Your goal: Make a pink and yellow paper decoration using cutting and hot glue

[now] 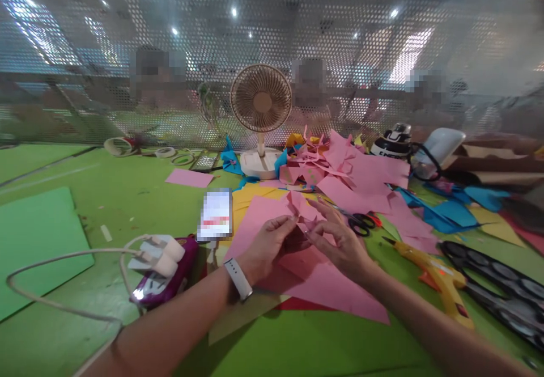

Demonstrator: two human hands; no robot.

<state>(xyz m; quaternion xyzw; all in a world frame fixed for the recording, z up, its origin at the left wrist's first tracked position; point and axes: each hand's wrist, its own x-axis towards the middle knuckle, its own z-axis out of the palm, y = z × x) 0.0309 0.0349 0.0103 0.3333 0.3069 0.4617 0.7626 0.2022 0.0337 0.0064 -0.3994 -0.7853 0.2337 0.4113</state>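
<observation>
My left hand [272, 244] and my right hand [340, 241] meet over a small folded pink paper piece [304, 218], each pinching one side of it. The piece is held just above large pink paper sheets [331, 286] lying on the green table [106, 201]. A white watch is on my left wrist. Black-handled scissors [361, 222] lie just right of my right hand, apart from it.
A phone [215, 214] lies left of my hands, a purple power strip with white plugs [164, 269] beside it. A yellow glue gun [442, 278] and black palette [493, 286] are at right. A small fan [260, 116], pink scraps, tape rolls and a mesh screen stand behind.
</observation>
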